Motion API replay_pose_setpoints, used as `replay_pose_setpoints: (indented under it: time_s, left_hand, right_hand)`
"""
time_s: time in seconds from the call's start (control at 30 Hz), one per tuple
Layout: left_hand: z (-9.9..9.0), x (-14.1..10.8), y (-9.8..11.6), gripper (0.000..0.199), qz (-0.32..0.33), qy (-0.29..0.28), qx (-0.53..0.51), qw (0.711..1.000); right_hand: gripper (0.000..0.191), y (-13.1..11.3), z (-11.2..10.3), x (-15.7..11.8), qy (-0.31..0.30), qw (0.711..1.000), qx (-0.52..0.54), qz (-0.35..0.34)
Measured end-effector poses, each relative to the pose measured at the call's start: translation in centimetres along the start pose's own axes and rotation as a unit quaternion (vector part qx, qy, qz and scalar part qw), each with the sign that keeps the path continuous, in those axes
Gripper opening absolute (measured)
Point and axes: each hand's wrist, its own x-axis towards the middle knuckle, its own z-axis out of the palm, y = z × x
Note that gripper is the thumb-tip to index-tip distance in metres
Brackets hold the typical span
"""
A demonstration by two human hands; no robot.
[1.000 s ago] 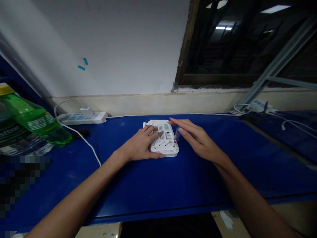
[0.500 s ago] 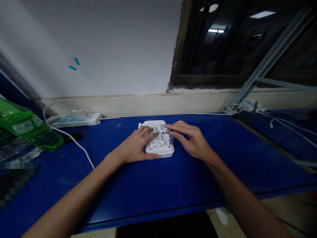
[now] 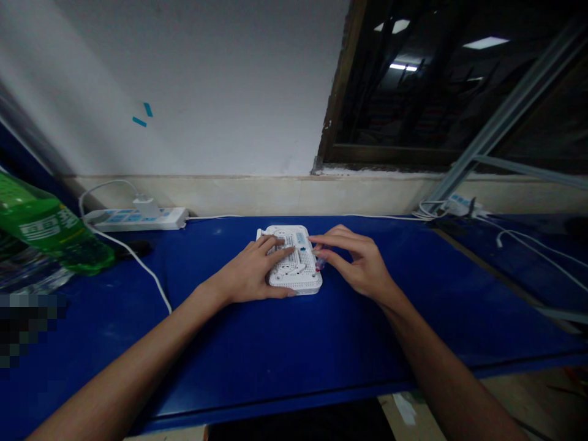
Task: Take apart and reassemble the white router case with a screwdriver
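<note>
A white router (image 3: 303,283) lies on the blue table with its perforated, labelled underside up. My left hand (image 3: 250,269) grips it from the left, fingers spread across its top and thumb along the near edge. At the router's right side, my right hand (image 3: 358,260) pinches a small translucent purple tool (image 3: 320,263) between thumb and fingertips. The tool looks like a small screwdriver with a red end, and its red end is close to the router's near right corner. Whether it touches the router I cannot tell. My fingers cover part of both things.
A white power strip (image 3: 169,219) with a plugged-in adapter stands by the wall at the left, its white cable (image 3: 138,260) running forward. A green bottle (image 3: 50,226) lies farther left. Another power strip (image 3: 459,205) and loose cables are by the metal frame (image 3: 482,138) at the right.
My right hand has shifted slightly right and nearer with the purple tool, which now tilts differently. My left hand still holds the router. The whole view has moved a little.
</note>
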Motion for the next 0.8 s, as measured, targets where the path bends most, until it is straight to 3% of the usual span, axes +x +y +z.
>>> replay_pose_setpoints:
  time_s: [0.1,0.27,0.5,0.7,0.8]
  left_hand:
    - [0.04,-0.04,0.00,0.092,-0.003,0.005,-0.006,1.000]
    - [-0.03,0.04,0.06,0.091,0.001,0.011,-0.012,1.000]
    - [-0.20,0.09,0.16,0.091,-0.002,-0.005,0.005,1.000]
    - [-0.08,0.12,0.12,0.091,0.001,0.006,0.004,1.000]
    - [-0.11,0.09,0.15,0.090,0.003,0.004,0.004,1.000]
  right_hand:
    - [0.030,0.03,0.10,-0.05,0.018,0.998,-0.060,-0.011]
    - [0.047,-0.68,0.17,0.05,-0.050,0.998,-0.026,-0.003]
    - [0.029,-0.13,0.62,-0.18,0.035,0.996,-0.074,-0.031]
    - [0.042,-0.58,0.42,0.04,-0.012,0.999,-0.034,-0.024]
    - [0.033,-0.35,0.37,0.03,0.008,0.999,-0.030,-0.027]
